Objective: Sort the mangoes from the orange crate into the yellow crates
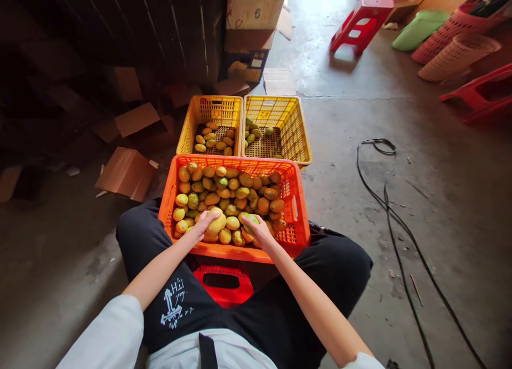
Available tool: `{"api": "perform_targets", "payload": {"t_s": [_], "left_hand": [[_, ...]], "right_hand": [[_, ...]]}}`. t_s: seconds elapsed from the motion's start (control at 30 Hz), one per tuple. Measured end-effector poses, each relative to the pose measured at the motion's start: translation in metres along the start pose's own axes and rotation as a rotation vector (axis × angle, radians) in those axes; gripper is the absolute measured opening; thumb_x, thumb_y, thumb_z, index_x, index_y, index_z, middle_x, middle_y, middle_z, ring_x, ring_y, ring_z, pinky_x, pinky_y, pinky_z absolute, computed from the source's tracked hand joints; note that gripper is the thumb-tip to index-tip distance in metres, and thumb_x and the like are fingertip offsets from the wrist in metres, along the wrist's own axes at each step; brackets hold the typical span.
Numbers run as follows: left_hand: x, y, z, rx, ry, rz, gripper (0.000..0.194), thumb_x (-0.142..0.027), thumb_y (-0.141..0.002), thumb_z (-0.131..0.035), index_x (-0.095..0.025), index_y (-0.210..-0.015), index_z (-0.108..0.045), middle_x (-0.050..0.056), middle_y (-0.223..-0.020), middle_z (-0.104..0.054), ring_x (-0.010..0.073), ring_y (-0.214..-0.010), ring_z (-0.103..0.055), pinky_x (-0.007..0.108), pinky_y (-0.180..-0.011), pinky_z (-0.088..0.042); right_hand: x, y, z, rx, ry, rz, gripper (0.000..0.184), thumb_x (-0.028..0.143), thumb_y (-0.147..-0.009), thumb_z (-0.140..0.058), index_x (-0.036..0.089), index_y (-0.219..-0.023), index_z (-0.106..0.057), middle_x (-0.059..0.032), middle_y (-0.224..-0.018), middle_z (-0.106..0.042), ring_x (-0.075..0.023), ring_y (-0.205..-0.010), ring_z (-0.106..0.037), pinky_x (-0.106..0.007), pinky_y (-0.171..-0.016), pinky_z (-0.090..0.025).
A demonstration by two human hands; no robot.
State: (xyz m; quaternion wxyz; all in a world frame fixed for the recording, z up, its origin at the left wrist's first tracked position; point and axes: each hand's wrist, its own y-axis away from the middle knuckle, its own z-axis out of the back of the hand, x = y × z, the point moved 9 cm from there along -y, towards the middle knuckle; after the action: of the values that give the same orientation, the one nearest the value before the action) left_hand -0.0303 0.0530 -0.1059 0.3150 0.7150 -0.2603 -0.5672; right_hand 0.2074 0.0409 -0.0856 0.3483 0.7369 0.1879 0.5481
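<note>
An orange plastic crate (236, 253) stands between my knees, filled with oval yellow, green and brownish fruit (241, 192), whose exact kind I cannot make out. My left hand (202, 223) is closed round a large yellow oval fruit (216, 223) over the near part of the crate. To the right of it, my right hand (260, 229) grips a green oval fruit (251, 220). Right behind the orange crate are two yellow crates. The left yellow crate (185, 126) holds several yellowish fruit, and the right yellow crate (295, 129) a few greener ones.
Beneath the orange crate shows a red plastic stool (228, 298). Cardboard boxes (127, 171) lie to the left, with stacked boxes (254, 22) behind. A black cable (396, 214) runs over the floor at right. Farther off are a red stool (362, 22) and baskets (458, 54).
</note>
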Motion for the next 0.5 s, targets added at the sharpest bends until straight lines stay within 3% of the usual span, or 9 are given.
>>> {"api": "perform_targets", "payload": {"t_s": [0.17, 0.3, 0.5], "left_hand": [[-0.005, 0.003, -0.003, 0.011, -0.027, -0.015, 0.052, -0.053, -0.068, -0.099, -0.020, -0.091, -0.066, 0.003, -0.089, -0.071, 0.0230, -0.092, -0.070, 0.029, -0.077, -0.052], [-0.005, 0.004, -0.005, 0.017, -0.003, -0.008, 0.050, -0.058, -0.074, -0.093, -0.019, -0.100, -0.072, 0.006, -0.099, -0.076, 0.0256, -0.102, -0.071, 0.028, -0.076, -0.052], [0.008, -0.005, -0.003, 0.050, 0.040, 0.039, 0.050, -0.062, -0.083, -0.087, -0.020, -0.109, -0.075, 0.010, -0.105, -0.081, 0.0290, -0.109, -0.074, 0.028, -0.075, -0.055]], "right_hand": [[0.002, 0.002, -0.004, 0.032, -0.021, 0.016, 0.032, 0.033, -0.064, -0.095, 0.024, -0.082, -0.071, -0.0017, -0.083, -0.076, -0.0201, -0.077, -0.072, -0.032, -0.070, -0.068], [0.001, 0.001, -0.002, -0.003, -0.018, 0.011, 0.024, 0.037, -0.069, -0.087, 0.024, -0.082, -0.072, -0.0041, -0.089, -0.078, -0.0236, -0.083, -0.075, -0.033, -0.068, -0.068], [0.000, -0.002, -0.003, 0.015, 0.027, 0.036, 0.030, 0.044, -0.072, -0.082, 0.024, -0.092, -0.076, -0.0060, -0.096, -0.080, -0.0266, -0.087, -0.077, -0.035, -0.068, -0.066]]}}
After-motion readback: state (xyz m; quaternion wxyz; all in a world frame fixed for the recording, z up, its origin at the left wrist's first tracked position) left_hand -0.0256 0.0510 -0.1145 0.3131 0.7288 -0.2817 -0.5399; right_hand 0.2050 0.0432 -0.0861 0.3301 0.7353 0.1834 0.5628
